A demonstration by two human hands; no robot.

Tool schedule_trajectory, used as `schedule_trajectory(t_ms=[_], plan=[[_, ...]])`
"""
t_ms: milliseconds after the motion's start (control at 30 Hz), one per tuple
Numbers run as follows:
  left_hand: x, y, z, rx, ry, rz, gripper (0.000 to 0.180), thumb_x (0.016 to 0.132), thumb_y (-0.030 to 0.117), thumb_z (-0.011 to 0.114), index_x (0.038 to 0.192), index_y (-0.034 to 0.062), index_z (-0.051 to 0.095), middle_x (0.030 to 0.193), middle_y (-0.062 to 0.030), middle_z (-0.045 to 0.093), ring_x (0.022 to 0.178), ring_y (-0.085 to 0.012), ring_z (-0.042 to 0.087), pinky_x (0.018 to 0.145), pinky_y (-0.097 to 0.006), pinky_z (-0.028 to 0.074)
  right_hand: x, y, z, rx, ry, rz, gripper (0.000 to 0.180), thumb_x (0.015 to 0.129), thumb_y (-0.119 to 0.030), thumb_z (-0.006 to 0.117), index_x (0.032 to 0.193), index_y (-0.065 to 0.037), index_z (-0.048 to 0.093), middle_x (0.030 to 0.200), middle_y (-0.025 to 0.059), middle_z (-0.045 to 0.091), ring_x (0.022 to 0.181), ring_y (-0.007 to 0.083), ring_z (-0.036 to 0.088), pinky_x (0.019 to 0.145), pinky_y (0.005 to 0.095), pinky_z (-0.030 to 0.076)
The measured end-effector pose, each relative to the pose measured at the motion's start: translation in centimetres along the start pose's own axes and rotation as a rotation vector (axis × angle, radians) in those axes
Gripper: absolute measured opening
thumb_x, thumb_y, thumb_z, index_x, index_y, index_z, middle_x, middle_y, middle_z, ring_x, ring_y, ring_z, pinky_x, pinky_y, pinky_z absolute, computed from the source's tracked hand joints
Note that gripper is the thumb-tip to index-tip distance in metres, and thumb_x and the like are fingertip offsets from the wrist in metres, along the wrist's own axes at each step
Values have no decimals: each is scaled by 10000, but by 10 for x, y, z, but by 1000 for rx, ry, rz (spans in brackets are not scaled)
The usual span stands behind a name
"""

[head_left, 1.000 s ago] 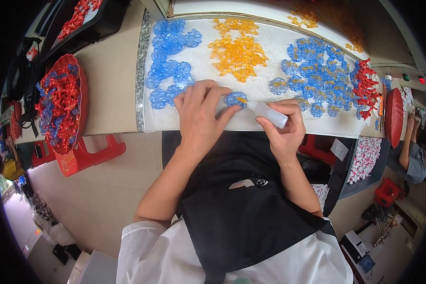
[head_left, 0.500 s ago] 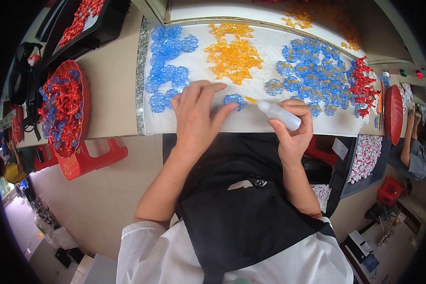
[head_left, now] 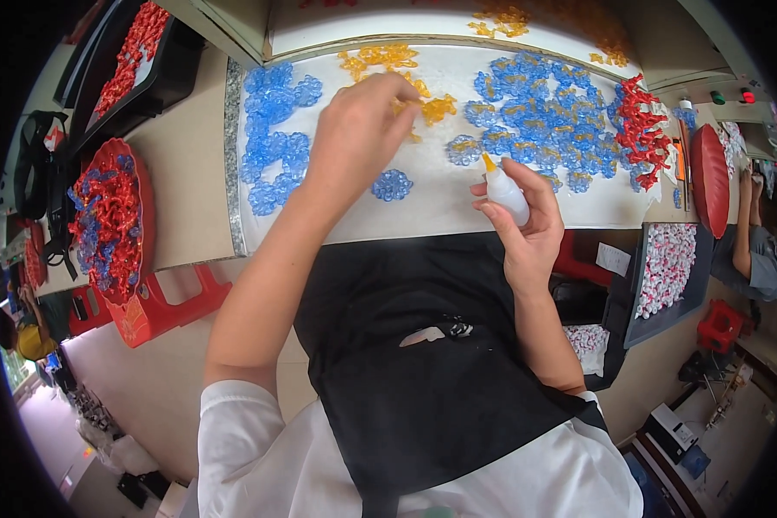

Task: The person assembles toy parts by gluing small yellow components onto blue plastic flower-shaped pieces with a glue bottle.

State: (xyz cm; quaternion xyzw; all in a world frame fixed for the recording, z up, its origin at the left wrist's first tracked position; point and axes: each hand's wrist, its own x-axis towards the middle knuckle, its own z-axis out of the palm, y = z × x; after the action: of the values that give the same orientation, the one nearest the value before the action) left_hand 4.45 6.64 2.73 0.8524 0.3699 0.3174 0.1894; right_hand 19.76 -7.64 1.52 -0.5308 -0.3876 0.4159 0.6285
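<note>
Head view: left hand [head_left: 361, 125] over amber plastic pieces [head_left: 439, 109], fingers bent, thumb and index close together; can't tell if a piece is pinched. Right hand [head_left: 531, 224] wrapped round white squeeze bottle [head_left: 507, 200], yellow nozzle [head_left: 489, 163] up. Single blue translucent flower piece [head_left: 392, 185] flat on white sheet [head_left: 432, 207], between the hands, touched by neither. Blue flowers with amber centres [head_left: 544, 121] grouped right, red branch-like pieces [head_left: 643, 129] beside them.

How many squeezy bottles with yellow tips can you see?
1: the white bottle, held in the person's right hand. Others could be hidden from view.
</note>
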Motion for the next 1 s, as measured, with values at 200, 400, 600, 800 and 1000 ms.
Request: schedule_trajectory(t_ms=[200, 400, 600, 800, 1000], plan=[[-12, -11, -7, -457, 128, -301, 180, 805, 65, 629, 979, 21, 641, 836, -66, 663, 721, -151, 642, 677, -252, 492, 12, 10, 18, 154, -57, -9, 347, 803, 46, 604, 1120, 1, 472, 968, 116, 565, 828, 180, 598, 677, 280, 520], [-59, 23, -23, -899, -15, -488, 129, 814, 46, 641, 936, 4, 655, 864, -63, 665, 809, -115, 627, 737, -246, 493, 16, -4, 38, -9, -120, 92, 214, 798, -40, 665, 996, -15, 589, 838, 31, 599, 654, 57, 508, 559, 188, 412], [-88, 22, -11, -896, 20, -495, 81, 809, 37, 646, 880, -2, 649, 869, -73, 664, 808, -123, 628, 745, -246, 499, 13, -6, 41, -82, -249, 293, 78, 792, -84, 685, 814, -21, 645, 676, -13, 594, 596, 23, 487, 541, 178, 383], [-87, 14, -12, -361, 76, -221, 245, 718, 87, 713, 951, 55, 645, 859, -59, 623, 802, -206, 586, 721, -318, 441, 24, 0, 38, -340, -269, 235, 116, 763, -103, 692, 812, -8, 647, 690, 31, 626, 599, 69, 539, 557, 238, 433], [-87, 11, -1, 30, 54, -233, 354, 652, 201, 759, 970, 120, 627, 914, -13, 506, 890, -204, 477, 742, -347, 301, 44, -1, 51, -776, -321, 47, 113, 754, -94, 672, 787, 9, 641, 701, 62, 632, 610, 90, 543, 585, 256, 453]])
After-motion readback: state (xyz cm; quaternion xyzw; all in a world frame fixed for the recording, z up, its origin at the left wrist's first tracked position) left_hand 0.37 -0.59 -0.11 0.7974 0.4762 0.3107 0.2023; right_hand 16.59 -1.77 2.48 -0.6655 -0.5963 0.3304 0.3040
